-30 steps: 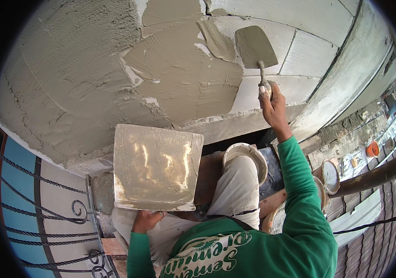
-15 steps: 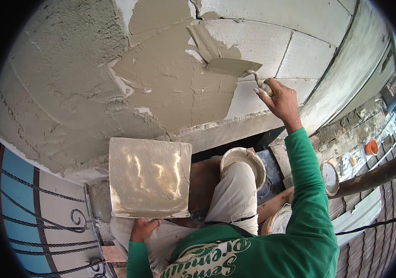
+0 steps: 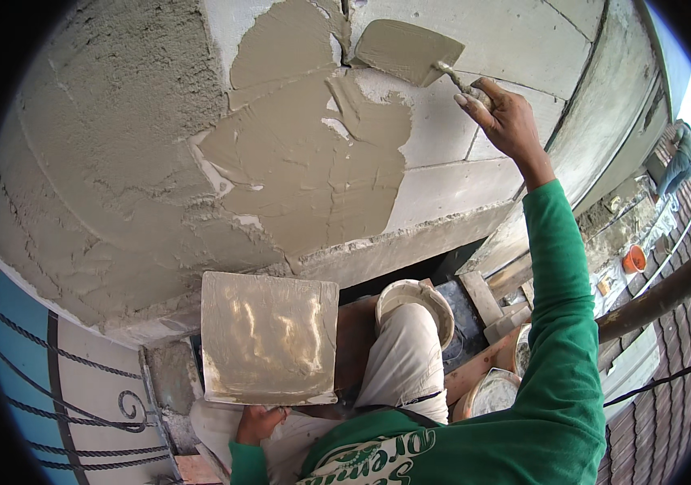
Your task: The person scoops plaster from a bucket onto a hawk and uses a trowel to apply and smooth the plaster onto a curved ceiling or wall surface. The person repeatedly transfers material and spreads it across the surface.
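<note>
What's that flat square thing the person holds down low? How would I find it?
Start at the big grey wall half covered in wet plaster, then drop below its bottom edge. There the left hand holds up a square board, flat side facing up. Unlike the round buckets beside it, it is flat, four-cornered, and shiny with a thin smear of plaster.

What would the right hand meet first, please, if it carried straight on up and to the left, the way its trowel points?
Likely the wet plaster patch on the block wall: the right hand holds the trowel, seemingly against it already.
</note>
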Available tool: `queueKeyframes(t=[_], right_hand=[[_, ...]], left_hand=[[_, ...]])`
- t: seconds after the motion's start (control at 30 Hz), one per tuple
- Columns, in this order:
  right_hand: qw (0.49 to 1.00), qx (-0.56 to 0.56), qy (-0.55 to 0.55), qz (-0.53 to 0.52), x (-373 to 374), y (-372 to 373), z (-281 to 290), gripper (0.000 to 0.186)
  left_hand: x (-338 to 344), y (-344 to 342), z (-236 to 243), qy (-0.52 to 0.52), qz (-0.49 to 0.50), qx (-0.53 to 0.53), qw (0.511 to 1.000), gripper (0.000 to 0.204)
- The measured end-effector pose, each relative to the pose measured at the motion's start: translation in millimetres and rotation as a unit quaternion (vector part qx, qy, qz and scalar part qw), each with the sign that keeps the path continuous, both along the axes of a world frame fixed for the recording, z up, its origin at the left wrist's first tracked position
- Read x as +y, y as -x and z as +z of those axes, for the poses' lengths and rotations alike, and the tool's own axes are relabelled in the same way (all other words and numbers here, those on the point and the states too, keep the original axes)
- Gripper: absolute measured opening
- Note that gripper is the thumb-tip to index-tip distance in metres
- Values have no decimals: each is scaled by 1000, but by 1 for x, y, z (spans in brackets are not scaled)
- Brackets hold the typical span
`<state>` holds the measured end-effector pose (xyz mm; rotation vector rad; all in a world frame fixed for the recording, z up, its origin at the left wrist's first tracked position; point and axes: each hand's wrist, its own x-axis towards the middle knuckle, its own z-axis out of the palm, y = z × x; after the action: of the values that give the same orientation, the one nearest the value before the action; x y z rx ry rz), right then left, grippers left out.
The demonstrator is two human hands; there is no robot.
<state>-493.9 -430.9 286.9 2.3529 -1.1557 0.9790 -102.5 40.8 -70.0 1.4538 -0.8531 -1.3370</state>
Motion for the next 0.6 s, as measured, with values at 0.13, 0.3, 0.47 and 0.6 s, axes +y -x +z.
queueKeyframes(t=[0.13, 0.3, 0.47, 0.6], right_hand=[[1000, -16, -26, -9, -1, 0, 0, 62], [983, -167, -62, -33, 2, -7, -36, 64], [925, -352, -138, -31, 4, -3, -122, 68], [872, -437, -213, 59, 31, 40, -224, 55]], left_hand=[[10, -4, -3, -3, 28, 13, 1000, 26], [20, -6, -4, 26, 43, -13, 999, 23], [40, -17, -8, 61, 56, -14, 996, 26], [69, -17, -16, 63, 147, 62, 985, 43]])
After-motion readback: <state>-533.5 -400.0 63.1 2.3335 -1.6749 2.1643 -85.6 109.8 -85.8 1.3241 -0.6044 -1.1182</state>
